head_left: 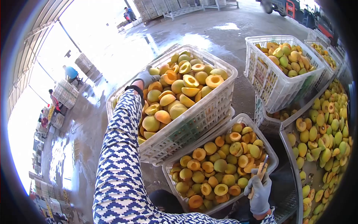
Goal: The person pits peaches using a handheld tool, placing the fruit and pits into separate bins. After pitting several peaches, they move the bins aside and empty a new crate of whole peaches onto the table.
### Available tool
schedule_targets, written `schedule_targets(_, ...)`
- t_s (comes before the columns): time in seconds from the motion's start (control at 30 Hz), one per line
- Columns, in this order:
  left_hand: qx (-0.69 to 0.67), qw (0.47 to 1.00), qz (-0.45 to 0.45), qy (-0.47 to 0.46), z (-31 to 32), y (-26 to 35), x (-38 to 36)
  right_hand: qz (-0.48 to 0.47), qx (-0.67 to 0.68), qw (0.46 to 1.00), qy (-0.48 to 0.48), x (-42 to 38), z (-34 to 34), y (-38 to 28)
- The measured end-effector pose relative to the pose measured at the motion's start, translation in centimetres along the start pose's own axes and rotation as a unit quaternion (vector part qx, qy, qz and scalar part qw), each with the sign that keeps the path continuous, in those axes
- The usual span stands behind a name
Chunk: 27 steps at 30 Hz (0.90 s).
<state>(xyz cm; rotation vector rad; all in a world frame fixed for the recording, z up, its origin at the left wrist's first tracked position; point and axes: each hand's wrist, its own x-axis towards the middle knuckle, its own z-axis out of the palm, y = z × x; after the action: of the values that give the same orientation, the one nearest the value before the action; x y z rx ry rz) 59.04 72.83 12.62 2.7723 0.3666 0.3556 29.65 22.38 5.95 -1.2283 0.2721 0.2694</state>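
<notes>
My left hand (147, 77), in a grey glove, reaches to the far left side of the upper white crate (190, 125). Its fingers are apart at the heaped halved apricots (177, 93), beside a greenish one (154, 71). Many halves lie cut side up and show hollow orange centres. In my right hand (260, 194), also gloved, is a small knife (262, 168) with a wooden handle, its metal end pointing up. That hand is over the right edge of the lower crate (274, 156), which holds more apricot halves (220, 168).
At the right, a metal-edged table (292, 160) bears many loose apricots (324, 138). Another filled crate (261, 72) stands beyond it. Wet concrete floor (186, 28) stretches ahead. People (70, 72) sit by stacked crates (66, 94) at the left.
</notes>
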Motion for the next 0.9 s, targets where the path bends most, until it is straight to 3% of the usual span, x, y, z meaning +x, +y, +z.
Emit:
schedule_targets(0.03,-0.046,0.998,-0.018,-0.027,-0.6,-0.2,0.1,-0.007,-0.005,1.0,0.007,-0.3,-0.2,-0.2)
schedule_targets(0.07,0.017,0.998,-0.038,0.05,-1.2,-0.8,0.4,-0.001,-0.006,1.0,0.006,-0.6,-0.2,-0.4)
schedule_targets(0.13,-0.025,0.983,-0.039,0.179,-3.8,-1.3,-0.7,-0.015,0.04,0.998,0.053,-1.3,-0.1,-0.7)
schedule_targets(0.17,-0.082,0.967,-0.001,0.239,-4.6,-4.5,0.7,-0.024,0.039,0.997,0.059,-1.8,-0.2,-0.7)
schedule_targets(0.2,-0.141,0.958,-0.059,0.243,-6.9,-4.8,0.3,-0.012,0.035,0.998,0.054,-1.9,-0.6,-0.6)
schedule_targets(0.23,-0.275,0.932,-0.043,0.233,-8.6,-5.2,-0.5,-0.037,0.035,0.998,0.038,-1.9,-1.1,-0.4)
schedule_targets(0.27,-0.409,0.895,0.014,0.175,-10.6,-1.5,-4.7,-0.059,0.035,0.997,0.034,-2.5,-1.6,-0.2)
schedule_targets(0.37,-0.473,0.873,0.116,0.04,-12.2,4.8,-13.6,-0.016,0.061,0.997,0.05,-3.8,-1.0,-1.0)
schedule_targets(0.47,-0.254,0.939,0.232,0.029,-9.5,10.9,-24.5,-0.022,0.053,0.997,0.049,-4.7,-1.3,-1.1)
schedule_targets(0.53,-0.11,0.908,0.404,0.006,-5.4,13.4,-29.3,-0.024,0.042,0.998,0.05,-5.1,-1.2,-1.1)
schedule_targets(0.6,-0.144,0.905,0.388,-0.095,-0.6,15.1,-32.3,-0.034,0.055,0.997,0.051,-5.8,-1.5,-0.8)
schedule_targets(0.67,-0.18,0.933,0.213,-0.228,4.8,14.2,-33.5,-0.032,0.066,0.995,0.063,-7.2,-2.0,-0.6)
schedule_targets(0.77,-0.156,0.938,0.178,-0.252,10.6,14.7,-32.5,-0.047,0.074,0.993,0.077,-8.8,-2.7,0.0)
schedule_targets(0.83,-0.049,0.935,0.151,-0.318,13.7,16.1,-30.4,-0.06,0.056,0.992,0.094,-10.0,-3.5,0.6)
schedule_targets(0.9,0.015,0.944,0.172,-0.281,18.9,16.2,-28.0,-0.089,0.031,0.988,0.126,-10.7,-4.2,0.9)
